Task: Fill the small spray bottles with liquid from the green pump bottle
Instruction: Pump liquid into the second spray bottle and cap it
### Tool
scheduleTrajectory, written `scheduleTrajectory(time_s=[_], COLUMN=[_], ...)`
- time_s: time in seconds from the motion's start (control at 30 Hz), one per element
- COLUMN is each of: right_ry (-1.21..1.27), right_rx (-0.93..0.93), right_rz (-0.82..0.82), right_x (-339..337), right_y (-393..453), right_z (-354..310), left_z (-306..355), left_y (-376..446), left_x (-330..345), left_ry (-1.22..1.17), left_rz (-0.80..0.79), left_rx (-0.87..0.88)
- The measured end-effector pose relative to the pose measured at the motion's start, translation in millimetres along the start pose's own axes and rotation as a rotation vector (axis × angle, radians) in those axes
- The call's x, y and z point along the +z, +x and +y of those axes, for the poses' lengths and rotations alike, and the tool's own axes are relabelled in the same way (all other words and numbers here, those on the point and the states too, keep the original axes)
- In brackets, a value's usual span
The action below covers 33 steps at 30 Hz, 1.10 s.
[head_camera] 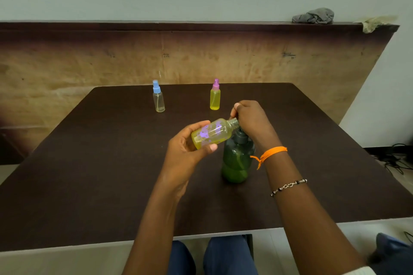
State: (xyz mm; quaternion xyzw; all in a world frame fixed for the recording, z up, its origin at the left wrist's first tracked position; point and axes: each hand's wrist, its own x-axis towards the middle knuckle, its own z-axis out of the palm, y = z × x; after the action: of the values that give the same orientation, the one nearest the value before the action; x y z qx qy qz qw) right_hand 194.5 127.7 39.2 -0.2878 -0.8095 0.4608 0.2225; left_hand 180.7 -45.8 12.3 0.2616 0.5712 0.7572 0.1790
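Note:
My left hand (187,152) holds a small uncapped spray bottle (212,133) with yellow liquid and purple marks, tilted with its open neck against the pump spout. The green pump bottle (237,161) stands upright on the dark table (100,163), just right of that hand. My right hand (252,118) rests on top of the pump head, fingers curled over it. At the table's far side stand a small bottle with a blue sprayer (158,97), nearly empty, and a small bottle with a purple sprayer (215,96), full of yellow liquid.
A wooden panel (201,58) backs the table, with a grey cloth (312,16) on its top ledge. Cables (393,158) lie on the floor at the right. My knees in blue trousers (228,254) show below the table's near edge.

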Motion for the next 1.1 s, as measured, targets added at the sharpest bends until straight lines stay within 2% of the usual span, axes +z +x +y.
scheduleTrajectory(time_s=[0.17,0.43,0.63,0.73,0.9,1.1], right_ry=[-0.054,0.08,-0.027,0.02,0.098,0.025], right_rx=[-0.023,0.014,-0.035,-0.036,0.009,-0.01], right_rz=[-0.04,-0.041,-0.037,-0.107,-0.098,-0.101], right_x=[-3.6,1.8,-1.5,-2.3,1.3,-1.4], right_y=[4.9,2.2,3.5,5.9,5.6,1.8], right_z=[-8.2,2.0,-10.6,-9.8,-2.0,-6.2], left_z=[4.6,0.2,6.1,6.0,-1.2,3.3], left_y=[0.7,-0.7,1.0,1.6,0.2,-1.0], left_x=[0.3,0.6,0.5,1.7,2.3,0.9], left_ry=[-0.008,-0.001,0.006,0.002,0.001,0.002], left_rz=[-0.008,0.0,0.001,0.003,0.01,-0.003], left_rx=[0.013,0.003,0.018,0.022,0.002,0.012])
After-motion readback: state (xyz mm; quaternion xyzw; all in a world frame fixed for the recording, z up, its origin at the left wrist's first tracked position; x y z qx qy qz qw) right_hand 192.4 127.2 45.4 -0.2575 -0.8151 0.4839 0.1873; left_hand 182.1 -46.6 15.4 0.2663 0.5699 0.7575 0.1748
